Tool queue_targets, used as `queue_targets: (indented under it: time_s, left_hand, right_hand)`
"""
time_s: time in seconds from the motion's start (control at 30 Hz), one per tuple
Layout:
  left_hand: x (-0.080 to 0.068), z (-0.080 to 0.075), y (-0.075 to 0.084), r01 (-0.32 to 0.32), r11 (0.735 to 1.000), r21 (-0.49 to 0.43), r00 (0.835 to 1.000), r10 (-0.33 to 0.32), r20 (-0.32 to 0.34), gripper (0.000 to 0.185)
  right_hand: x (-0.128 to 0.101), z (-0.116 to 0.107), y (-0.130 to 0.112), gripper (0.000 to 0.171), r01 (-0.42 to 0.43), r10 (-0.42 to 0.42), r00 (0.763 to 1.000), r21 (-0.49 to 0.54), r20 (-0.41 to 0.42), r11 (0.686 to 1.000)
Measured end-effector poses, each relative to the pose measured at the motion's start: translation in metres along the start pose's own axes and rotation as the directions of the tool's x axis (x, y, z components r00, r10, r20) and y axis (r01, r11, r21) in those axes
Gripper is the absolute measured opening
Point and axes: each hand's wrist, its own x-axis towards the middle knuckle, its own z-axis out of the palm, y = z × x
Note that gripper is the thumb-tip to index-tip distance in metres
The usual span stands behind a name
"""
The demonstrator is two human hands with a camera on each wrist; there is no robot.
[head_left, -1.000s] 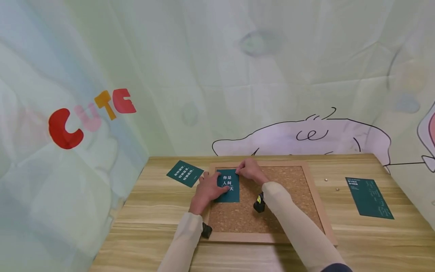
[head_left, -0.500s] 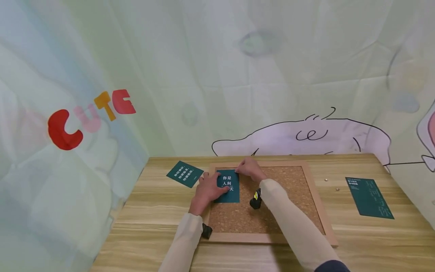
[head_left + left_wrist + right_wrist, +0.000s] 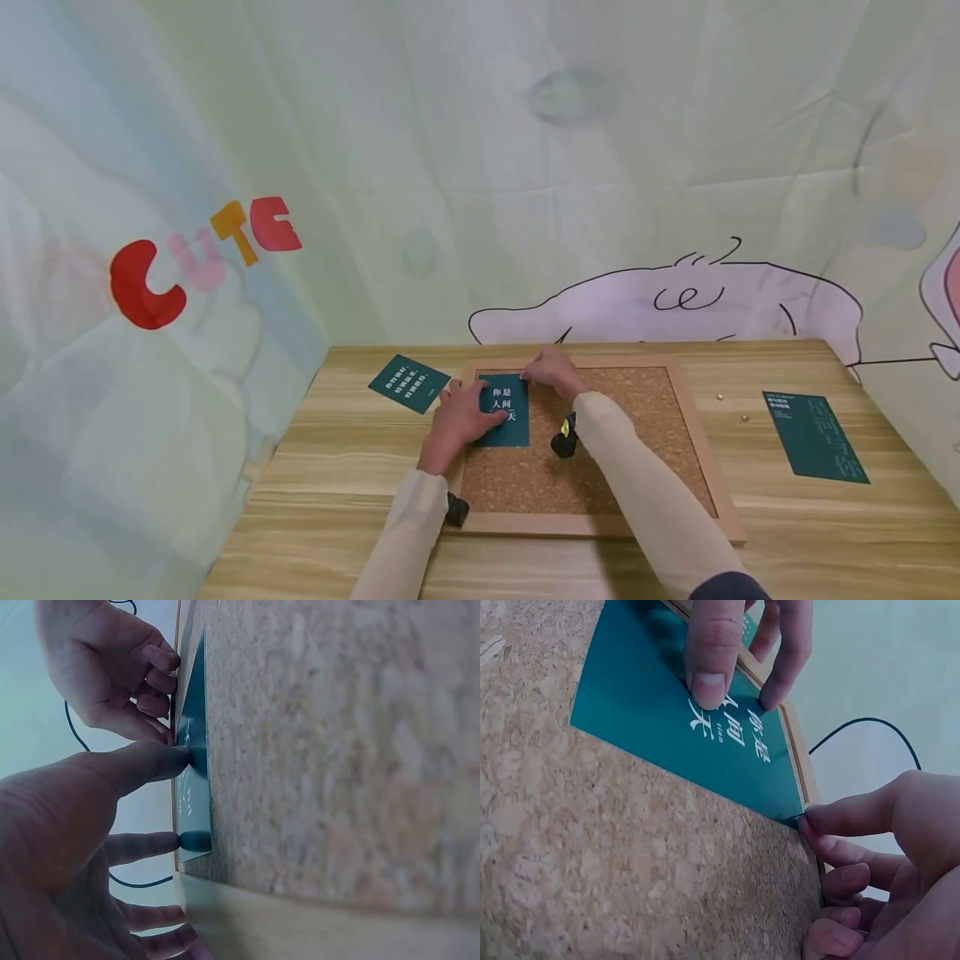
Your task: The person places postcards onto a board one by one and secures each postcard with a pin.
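broadly, a wooden table (image 3: 360,467) stands against a pale cloth backdrop (image 3: 450,167) with cartoon drawings and the coloured letters "cute" (image 3: 202,258). on the table lies a cork board (image 3: 637,433) in a light wood frame. a dark green card (image 3: 507,421) with white characters lies flat on the cork, in the board's far left corner. the left hand (image 3: 457,421) rests on the card with straight, spread fingers (image 3: 714,652) pressing it down. the right hand (image 3: 551,372) is at the card's far right corner, thumb and forefinger pinched together at that corner (image 3: 799,820), the other fingers curled. what they pinch is too small to tell. a second green card (image 3: 408,383) lies on the table left of the board, a third (image 3: 813,435) well apart to the right.
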Motion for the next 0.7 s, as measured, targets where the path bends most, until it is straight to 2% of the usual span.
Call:
queue_targets:
  time_s: [0.27,0.7]
  left_hand:
    - [0.0025,0.0020,-0.0020,-0.005,1.000,0.004,1.000,0.005,-0.005,0.074]
    - [0.0027,0.0027,-0.0029,-0.023,1.000,0.012,1.000,0.023,-0.015,0.075]
  right_hand:
    - [-0.0012,-0.0058,0.0000,0.020,-0.025,0.025,0.999,0.025,0.024,0.999]
    - [-0.0013,-0.0020,-0.0019,0.017,-0.030,0.029,0.999,0.056,0.025,0.998]
